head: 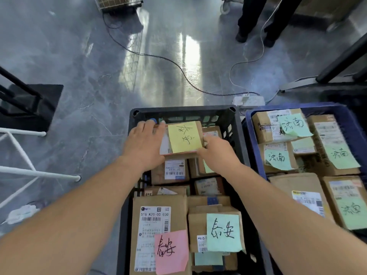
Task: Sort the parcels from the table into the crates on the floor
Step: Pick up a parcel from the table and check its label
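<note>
We log two crates side by side on the floor [79, 66]: the left crate [184, 111] and the right crate [249, 126] stand just beside each other, both filled with parcels. At the far end of the left crate, one parcel [184, 137] lies over the others. The left hand [145, 143] holds its left edge and the right hand [216, 153] its right edge. A power strip [249, 100] lies just behind the crates, and a standing person's legs [248, 18] are well behind that.
</note>
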A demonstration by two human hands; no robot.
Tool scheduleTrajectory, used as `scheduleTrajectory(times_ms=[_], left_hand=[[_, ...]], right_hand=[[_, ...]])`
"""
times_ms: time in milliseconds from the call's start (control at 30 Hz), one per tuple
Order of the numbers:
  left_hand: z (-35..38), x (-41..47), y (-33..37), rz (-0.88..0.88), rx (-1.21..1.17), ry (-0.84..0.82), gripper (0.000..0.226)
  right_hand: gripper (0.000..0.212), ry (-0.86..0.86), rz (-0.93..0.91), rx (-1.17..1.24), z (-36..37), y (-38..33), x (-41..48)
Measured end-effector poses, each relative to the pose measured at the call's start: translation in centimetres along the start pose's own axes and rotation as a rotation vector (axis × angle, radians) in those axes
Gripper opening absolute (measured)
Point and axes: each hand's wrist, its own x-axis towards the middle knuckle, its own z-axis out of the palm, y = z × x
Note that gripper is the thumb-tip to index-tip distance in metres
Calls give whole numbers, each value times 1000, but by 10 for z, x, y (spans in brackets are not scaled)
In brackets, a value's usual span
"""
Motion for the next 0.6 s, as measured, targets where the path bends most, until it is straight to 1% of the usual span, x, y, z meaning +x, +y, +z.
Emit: scheduleTrajectory(times_ms=[100, 200, 267, 333, 433, 467, 533, 600], left_hand=[[-4, 24, -7, -25, 10, -1, 97], [9, 37, -12, -32, -33, -55, 87], [21, 39, -15, -26, -56, -29, 80], [29, 39, -17, -30, -74, 3, 80], [30, 36, -17, -34, -75, 1, 81], [28, 34, -15, -42, -74, -6, 83], [23, 23, -10, -79, -97, -20, 90], [20, 4, 2, -133, -166, -20, 87]], right_hand=[[24, 40, -3, -36, -6, -12, 27], [20, 27, -10, -104, 5, -13, 50], [16, 33, -15, -138, 14, -12, 59], [10, 43, -7, -157, 21, -7, 63], [7, -19, 28, -174, 28, 2, 57], [11, -32, 33, -161, 29, 5, 53], [27, -26, 43, -124, 26, 9, 40], [34, 18, 73, -110, 19, 16, 21]])
